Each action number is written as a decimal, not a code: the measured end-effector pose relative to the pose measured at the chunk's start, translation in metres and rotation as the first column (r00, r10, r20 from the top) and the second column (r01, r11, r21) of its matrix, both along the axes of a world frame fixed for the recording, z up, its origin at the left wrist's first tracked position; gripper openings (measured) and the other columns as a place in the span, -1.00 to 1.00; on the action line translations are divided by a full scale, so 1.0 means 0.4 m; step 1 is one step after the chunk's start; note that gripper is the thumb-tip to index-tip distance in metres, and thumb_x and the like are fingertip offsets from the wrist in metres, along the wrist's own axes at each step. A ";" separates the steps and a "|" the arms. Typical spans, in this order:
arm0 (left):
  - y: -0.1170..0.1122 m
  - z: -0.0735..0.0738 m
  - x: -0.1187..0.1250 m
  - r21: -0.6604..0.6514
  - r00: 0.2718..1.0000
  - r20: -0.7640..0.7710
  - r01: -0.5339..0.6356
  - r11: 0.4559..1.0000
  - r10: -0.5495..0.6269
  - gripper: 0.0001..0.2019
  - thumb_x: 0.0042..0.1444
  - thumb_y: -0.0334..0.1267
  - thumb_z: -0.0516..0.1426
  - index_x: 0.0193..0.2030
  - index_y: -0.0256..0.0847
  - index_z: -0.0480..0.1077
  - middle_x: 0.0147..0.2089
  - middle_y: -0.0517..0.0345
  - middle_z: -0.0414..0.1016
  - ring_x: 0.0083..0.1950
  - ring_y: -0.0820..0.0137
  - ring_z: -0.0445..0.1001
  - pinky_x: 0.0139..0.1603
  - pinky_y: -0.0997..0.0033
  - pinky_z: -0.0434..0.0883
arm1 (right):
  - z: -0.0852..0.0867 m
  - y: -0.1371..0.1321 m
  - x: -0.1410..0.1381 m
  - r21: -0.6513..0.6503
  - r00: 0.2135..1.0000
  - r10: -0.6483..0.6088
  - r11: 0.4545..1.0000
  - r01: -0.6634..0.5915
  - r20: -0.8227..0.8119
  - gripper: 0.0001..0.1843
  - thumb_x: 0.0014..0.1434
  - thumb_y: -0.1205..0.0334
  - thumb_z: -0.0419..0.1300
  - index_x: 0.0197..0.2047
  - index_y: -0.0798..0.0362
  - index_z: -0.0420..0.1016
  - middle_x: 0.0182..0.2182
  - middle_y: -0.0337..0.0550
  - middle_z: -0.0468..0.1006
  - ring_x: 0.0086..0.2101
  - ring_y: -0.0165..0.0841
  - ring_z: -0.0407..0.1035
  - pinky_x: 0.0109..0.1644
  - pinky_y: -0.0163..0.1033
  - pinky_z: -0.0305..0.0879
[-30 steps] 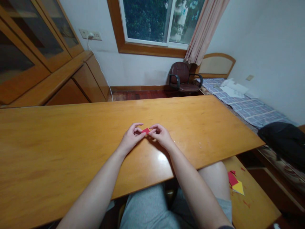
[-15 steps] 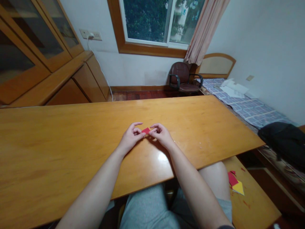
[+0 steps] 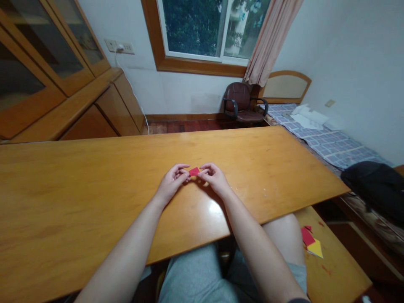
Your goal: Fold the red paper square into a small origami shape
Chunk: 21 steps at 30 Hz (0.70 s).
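Observation:
A small folded piece of red paper [image 3: 194,171] is held between my two hands, just above the wooden table [image 3: 94,181]. My left hand [image 3: 173,181] pinches its left edge between thumb and fingers. On the opposite side, my right hand [image 3: 213,177] has thumb and fingertips closed on the paper's right edge. Both index fingers arch over toward each other above the paper. My fingers cover the paper's two ends, so its full shape is hidden.
On a wooden bench [image 3: 341,269] at lower right lie red paper pieces [image 3: 307,236] and a yellow paper piece [image 3: 315,248]. Small scraps [image 3: 265,193] dot the table to the right. Beyond it stand an armchair [image 3: 241,103] and a bed with a black bag [image 3: 375,189].
My left thumb and fingers have shifted slightly left along the red paper, and more of its face shows now. My right hand has hardly moved.

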<state>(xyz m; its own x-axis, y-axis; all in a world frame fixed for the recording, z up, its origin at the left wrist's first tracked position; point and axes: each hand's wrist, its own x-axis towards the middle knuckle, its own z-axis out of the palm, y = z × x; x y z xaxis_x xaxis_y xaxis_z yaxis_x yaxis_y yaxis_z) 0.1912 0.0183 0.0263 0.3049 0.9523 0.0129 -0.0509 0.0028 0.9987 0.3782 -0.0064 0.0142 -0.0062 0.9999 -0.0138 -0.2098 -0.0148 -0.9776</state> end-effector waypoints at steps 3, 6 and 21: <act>0.001 0.002 0.006 0.052 0.990 -0.143 0.002 0.999 0.006 -0.64 -0.06 -0.05 0.31 -0.20 -0.26 0.49 -0.30 0.11 0.54 -0.28 0.35 0.47 -0.20 0.38 0.38 | 0.005 -0.004 -0.001 -0.005 1.000 0.017 1.000 -0.017 0.021 -0.58 -0.06 0.03 0.41 -0.22 0.05 0.40 -0.48 -0.29 0.54 -0.55 -0.48 0.37 -0.47 -0.39 0.26; 0.002 0.000 0.009 0.097 0.975 -0.221 0.014 0.995 0.008 -0.69 -0.06 -0.03 0.31 -0.30 -0.25 0.51 -0.32 0.11 0.55 -0.30 0.35 0.46 -0.22 0.40 0.37 | 0.011 -0.009 -0.003 -0.002 0.999 0.029 1.000 -0.029 0.036 -0.59 -0.06 0.02 0.42 -0.23 0.05 0.42 -0.47 -0.28 0.53 -0.53 -0.49 0.35 -0.46 -0.40 0.26; 0.001 -0.003 0.008 0.044 0.973 -0.228 -0.021 0.999 0.030 -0.72 -0.02 -0.04 0.26 -0.37 -0.26 0.47 -0.50 0.18 0.46 -0.46 0.43 0.38 -0.37 0.45 0.30 | 0.003 -0.010 -0.005 0.009 0.996 0.062 0.998 -0.063 0.059 -0.62 -0.02 0.01 0.39 -0.24 0.05 0.42 -0.44 -0.25 0.53 -0.51 -0.49 0.34 -0.43 -0.38 0.25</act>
